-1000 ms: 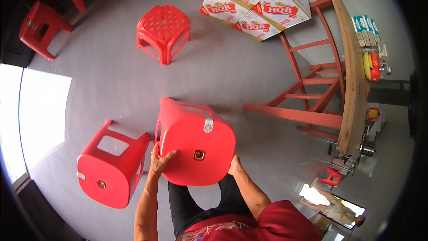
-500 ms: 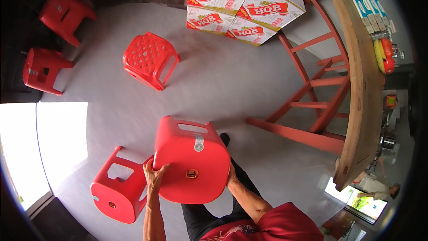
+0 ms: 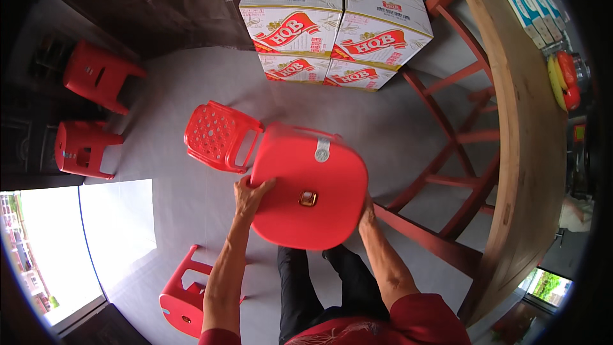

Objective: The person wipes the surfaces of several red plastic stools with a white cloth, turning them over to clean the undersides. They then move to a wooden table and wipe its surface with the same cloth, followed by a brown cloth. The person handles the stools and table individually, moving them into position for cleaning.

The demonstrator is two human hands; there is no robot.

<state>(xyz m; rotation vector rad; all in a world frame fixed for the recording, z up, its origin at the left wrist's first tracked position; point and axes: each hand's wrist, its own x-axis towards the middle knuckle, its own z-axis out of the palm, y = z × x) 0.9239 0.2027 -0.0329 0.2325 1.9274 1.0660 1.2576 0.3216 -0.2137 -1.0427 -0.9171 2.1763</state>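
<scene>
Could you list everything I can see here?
Held stool: one, red, centre
Holed stool: one, red, upper left of held stool
Near stool: one, red, lower left
Far stools: two, red, far left
Boxes: four visible, white and red, stacked, top
Table: one, brown, reddish legs, right
Slim packs: several, blue and white, upper right
Possible fruit: several, yellow and red, below packs
Bright opening: one, white, lower left
Floor: one, grey, underneath
Left hand: one, bare, held stool's left side
Right hand: one, bare, its right side
Sleeves: two, dark red, bottom
Trousers: one pair, black, bottom
</scene>
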